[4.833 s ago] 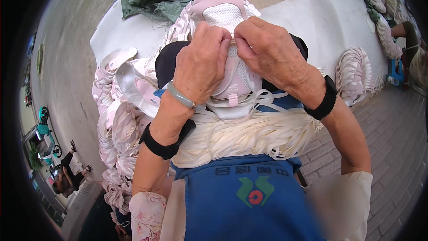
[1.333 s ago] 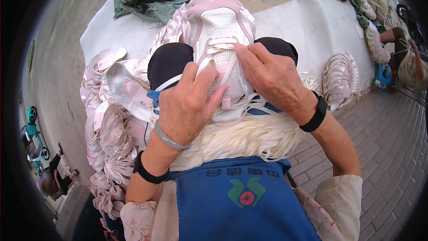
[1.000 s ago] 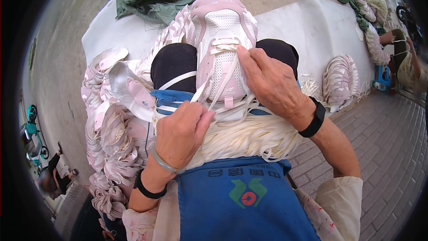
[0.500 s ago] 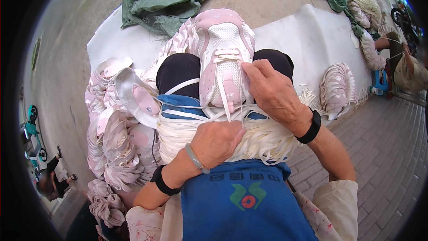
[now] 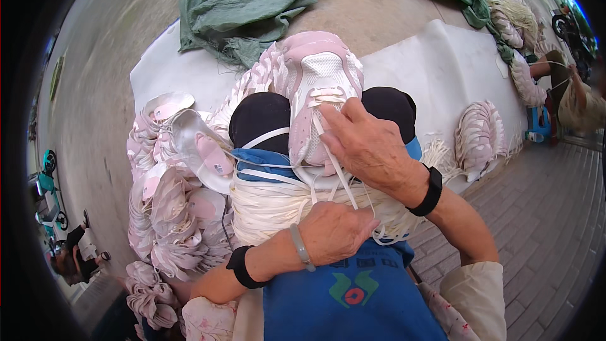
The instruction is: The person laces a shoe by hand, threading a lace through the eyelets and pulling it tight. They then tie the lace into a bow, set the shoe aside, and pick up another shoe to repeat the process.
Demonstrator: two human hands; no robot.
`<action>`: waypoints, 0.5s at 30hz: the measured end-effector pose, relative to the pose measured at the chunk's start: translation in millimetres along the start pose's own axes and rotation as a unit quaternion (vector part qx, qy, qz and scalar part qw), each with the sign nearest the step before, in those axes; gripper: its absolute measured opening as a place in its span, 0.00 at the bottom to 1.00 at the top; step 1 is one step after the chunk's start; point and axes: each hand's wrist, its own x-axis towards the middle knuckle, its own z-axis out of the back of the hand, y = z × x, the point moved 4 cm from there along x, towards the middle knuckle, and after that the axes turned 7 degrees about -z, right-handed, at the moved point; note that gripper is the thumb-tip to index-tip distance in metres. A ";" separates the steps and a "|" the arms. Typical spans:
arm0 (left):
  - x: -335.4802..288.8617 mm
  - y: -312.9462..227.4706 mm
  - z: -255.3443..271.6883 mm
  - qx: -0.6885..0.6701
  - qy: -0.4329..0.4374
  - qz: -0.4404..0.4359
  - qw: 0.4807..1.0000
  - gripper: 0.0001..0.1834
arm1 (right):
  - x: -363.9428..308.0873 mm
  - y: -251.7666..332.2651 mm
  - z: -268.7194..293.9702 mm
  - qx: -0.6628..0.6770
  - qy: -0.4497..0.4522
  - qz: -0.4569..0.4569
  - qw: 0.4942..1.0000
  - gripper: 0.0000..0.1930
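A pink and white shoe upper [image 5: 315, 82] stands on my lap between my black-clad knees. My right hand [image 5: 366, 148] lies on its tongue, fingers pressing the white lace [image 5: 338, 170] near the eyelets. My left hand [image 5: 334, 232] is pulled back to my blue apron [image 5: 353, 297], closed around the lace ends above a thick bundle of white laces [image 5: 271, 205] across my lap.
A heap of pink and white shoe uppers [image 5: 170, 202] lies at my left on a white sheet [image 5: 442, 69]. A smaller stack [image 5: 480, 136] sits at the right. Green tarps [image 5: 246, 0] lie beyond. Another person [image 5: 568, 88] sits at far right.
My left hand has left the shoe's tongue and drawn down toward my apron, pulling lace. My right hand has stayed on the shoe.
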 end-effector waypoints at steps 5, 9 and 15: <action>5.9 -7.8 5.5 0.031 -0.001 -0.017 0.999 0.15 | -24.1 -17.0 19.6 0.145 -0.024 -0.019 0.989 0.11; 7.0 -7.6 -0.8 0.029 0.010 -0.024 0.999 0.15 | -33.6 -8.5 12.0 0.256 0.127 -0.076 0.955 0.09; -5.9 -7.4 7.1 -0.026 0.032 0.002 0.999 0.17 | -42.3 -7.9 2.2 0.320 0.055 -0.029 0.945 0.12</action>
